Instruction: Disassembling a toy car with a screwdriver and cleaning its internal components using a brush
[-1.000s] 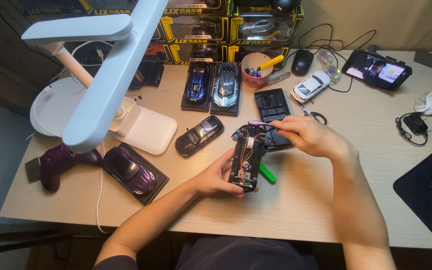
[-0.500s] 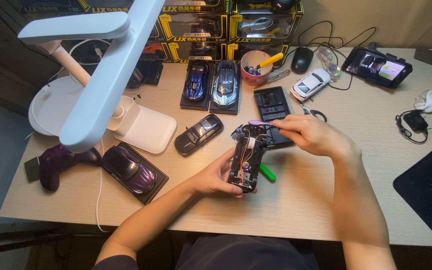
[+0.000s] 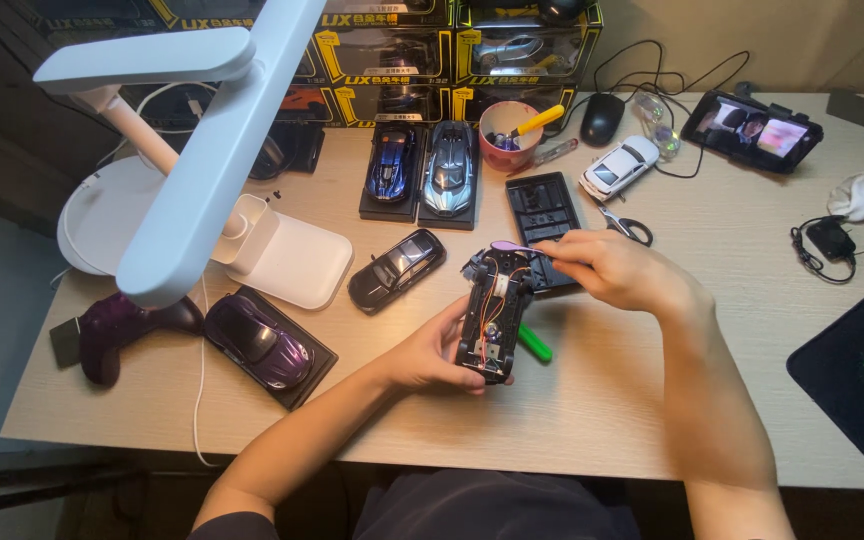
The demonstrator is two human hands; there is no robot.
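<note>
Black toy-car chassis (image 3: 493,315), underside up, long axis running near-to-far, slightly tilted | above tabletop (image 3: 592,400), left hand (image 3: 430,355) fingers clamped on near end | right hand (image 3: 617,270) fingers pinched on purple-tipped tool (image 3: 512,246) at far end | green tool (image 3: 534,344) just beside; black tray (image 3: 542,210) behind; black car (image 3: 397,268) left.

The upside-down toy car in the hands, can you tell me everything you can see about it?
The toy car chassis is a black plastic underframe with its body shell off, so wires, metal bits and small wheels show. It is held above the wooden desk, lengthwise away from the person. The left hand grips its near end from the side. The right hand touches its far end with a thin purple-handled tool. A green tool lies beside it.
</note>
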